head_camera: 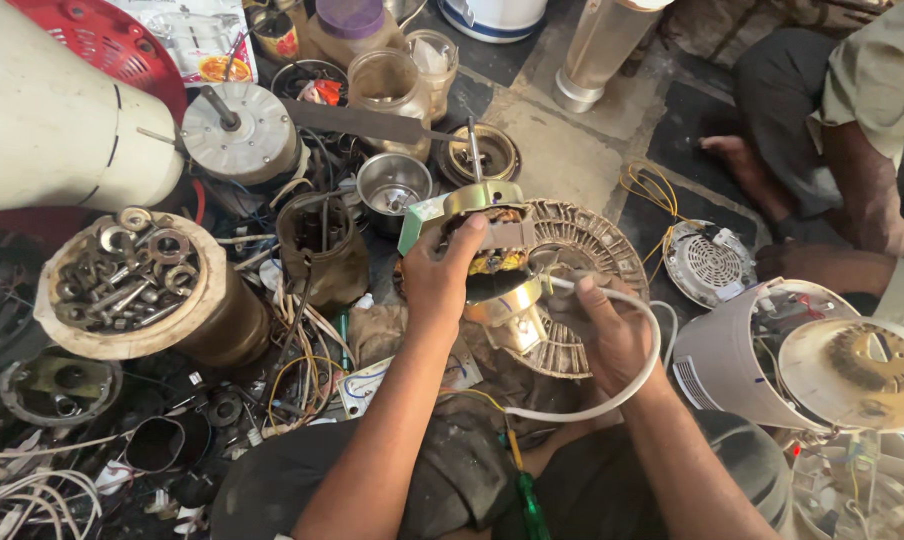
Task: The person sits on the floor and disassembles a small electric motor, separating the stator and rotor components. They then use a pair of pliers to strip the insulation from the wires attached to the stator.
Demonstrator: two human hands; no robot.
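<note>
My left hand [440,275] clamping motor [487,240], centre frame; shaft pointing 12 o'clock. My right hand [612,335] pinching white cable [627,385] at 4 o'clock, just beside motor. Left nearer.

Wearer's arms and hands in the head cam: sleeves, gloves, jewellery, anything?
Both forearms are bare up to the frame edge, no sleeves in view. Left hand and right hand have no gloves, and no rings, watch or bands show. No tape or bandage is visible.

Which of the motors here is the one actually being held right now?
The copper-wound motor gripped by the left hand; the silver round one lies untouched at upper left.
</note>
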